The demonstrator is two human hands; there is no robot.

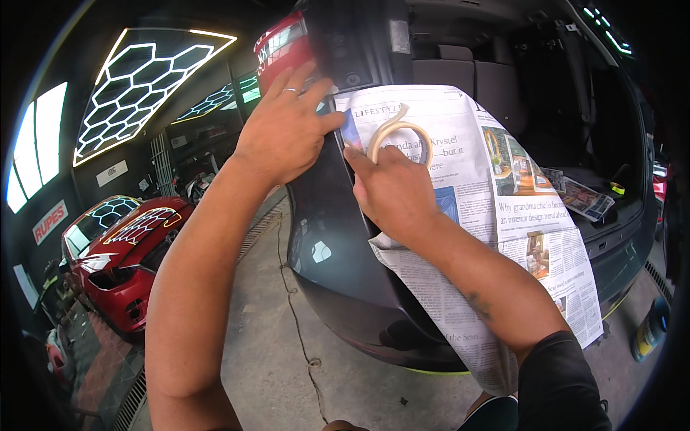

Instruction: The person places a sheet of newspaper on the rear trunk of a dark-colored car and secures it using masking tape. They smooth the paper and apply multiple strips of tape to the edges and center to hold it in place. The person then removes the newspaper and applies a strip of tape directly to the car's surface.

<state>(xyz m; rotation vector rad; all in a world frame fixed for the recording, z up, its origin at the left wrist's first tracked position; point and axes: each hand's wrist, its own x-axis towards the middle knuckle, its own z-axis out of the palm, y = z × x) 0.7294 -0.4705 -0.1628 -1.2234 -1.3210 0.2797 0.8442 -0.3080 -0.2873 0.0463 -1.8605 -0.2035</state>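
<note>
My left hand lies with spread fingers on the dark grey car's rear corner, just below the red tail light. Its thumb reaches the upper left edge of a newspaper sheet, which drapes over the rear bumper and hangs down its side. My right hand is closed on a roll of cream masking tape, with a loose tape end curling up from it. The right index finger presses along the sheet's left edge, close below my left thumb. Other fingers of that hand are partly hidden.
The car's open cargo area has grey seat backs, with more newspaper lying inside. A dark blue container stands on the floor at right. At left are a red car and a thin cable along the concrete.
</note>
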